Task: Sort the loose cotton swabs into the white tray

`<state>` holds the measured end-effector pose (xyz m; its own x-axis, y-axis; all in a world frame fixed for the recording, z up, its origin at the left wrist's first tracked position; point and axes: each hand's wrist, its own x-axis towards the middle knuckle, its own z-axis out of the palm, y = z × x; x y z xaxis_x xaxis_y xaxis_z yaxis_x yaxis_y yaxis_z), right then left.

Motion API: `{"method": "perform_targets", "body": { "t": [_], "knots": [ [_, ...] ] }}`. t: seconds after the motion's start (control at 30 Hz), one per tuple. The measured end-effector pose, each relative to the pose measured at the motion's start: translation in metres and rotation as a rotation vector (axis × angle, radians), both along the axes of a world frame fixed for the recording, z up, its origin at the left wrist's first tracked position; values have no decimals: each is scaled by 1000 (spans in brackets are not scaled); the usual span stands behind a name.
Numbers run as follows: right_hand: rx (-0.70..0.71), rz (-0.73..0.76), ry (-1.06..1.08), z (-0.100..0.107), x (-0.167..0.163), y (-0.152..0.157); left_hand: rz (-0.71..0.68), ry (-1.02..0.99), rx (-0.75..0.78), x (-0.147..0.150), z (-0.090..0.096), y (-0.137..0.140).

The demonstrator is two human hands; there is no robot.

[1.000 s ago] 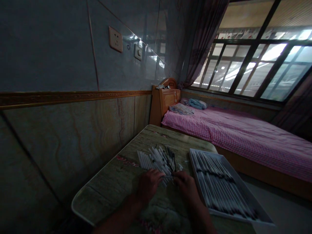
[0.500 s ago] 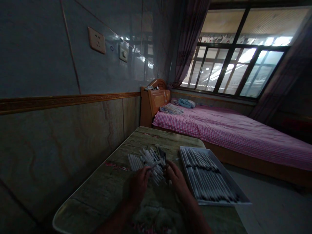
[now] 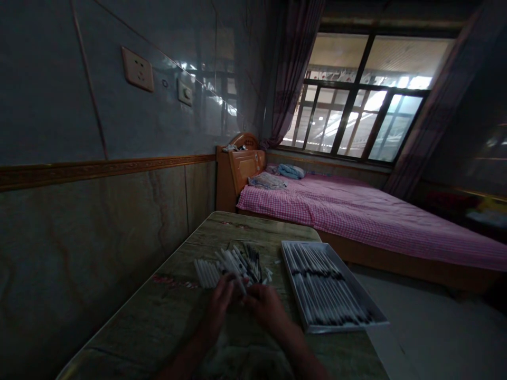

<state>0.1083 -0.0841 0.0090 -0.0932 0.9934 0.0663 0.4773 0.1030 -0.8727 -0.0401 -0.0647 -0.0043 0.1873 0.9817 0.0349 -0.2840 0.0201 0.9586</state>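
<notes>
My left hand (image 3: pixel 219 301) is closed around a pale pen barrel (image 3: pixel 240 285), which slants between the two hands. My right hand (image 3: pixel 266 306) meets it from the right with thumb and fingers pinched together; what it grips is too dark and blurred to make out. Beyond the hands lies a pile of white pen barrels (image 3: pixel 228 259), with an even row of translucent tubes (image 3: pixel 206 273) at its left. Thin dark refills (image 3: pixel 252 256) fan out on the pile's right side. A few small pale pieces (image 3: pixel 268 274) lie beside them.
A shallow white tray (image 3: pixel 298 301) on the table's right holds two rows of pens with dark ends. The patterned table (image 3: pixel 158 322) stands by a tiled wall (image 3: pixel 130 211). Behind it is a bed (image 3: pixel 336 206) with a pink checked sheet, under a window.
My right hand has come away from the dark refills, toward me and left, and now meets my left hand at the pen barrel. The camera view has turned slightly right.
</notes>
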Motion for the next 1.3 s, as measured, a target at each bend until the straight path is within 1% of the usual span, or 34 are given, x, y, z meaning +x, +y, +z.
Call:
{"method": "perform_targets", "body": {
  "t": [0.07, 0.13, 0.2, 0.27, 0.33, 0.4, 0.47, 0.57, 0.63, 0.73, 0.8, 0.87, 0.9, 0.97, 1.07, 1.17, 1.3],
  "knots": [
    [24, -150, -96, 11, 30, 2, 10, 10, 10, 1, -3, -2],
    [34, -282, -209, 21, 69, 3, 51, 51, 39, 2, -6, -3],
    [-30, -429, -405, 28, 111, 3, 110, 88, 56, 4, -8, -1],
    [-59, -517, -490, 32, 149, 4, 154, 113, 52, 7, -10, 3],
    [-78, -584, -570, 34, 177, 5, 185, 129, 44, 8, -12, 7],
    [-106, -624, -636, 34, 195, 7, 203, 142, 47, 8, -15, 11],
    [-138, -640, -687, 32, 205, 11, 218, 160, 63, 8, -17, 14],
    [-166, -651, -740, 30, 211, 17, 214, 193, 79, 6, -20, 15],
    [-151, -657, -761, 31, 211, 20, 211, 202, 81, 7, -20, 16],
    [-99, -668, -782, 34, 204, 22, 220, 186, 74, 8, -19, 16],
    [-39, -655, -778, 37, 188, 24, 231, 171, 65, 9, -19, 17],
    [34, -574, -750, 40, 162, 27, 250, 161, 65, 10, -18, 18],
    [53, -494, -733, 40, 144, 30, 259, 158, 69, 10, -17, 18],
    [27, -297, -757, 40, 106, 35, 271, 154, 75, 10, -15, 18],
    [-1, -186, -786, 34, 52, 41, 269, 158, 58, 10, -14, 18],
    [-32, -142, -828, 26, 14, 44, 263, 163, 50, 9, -15, 20],
    [-35, -143, -894, 22, -7, 45, 294, 154, 73, 7, -18, 24]
  ]
}}
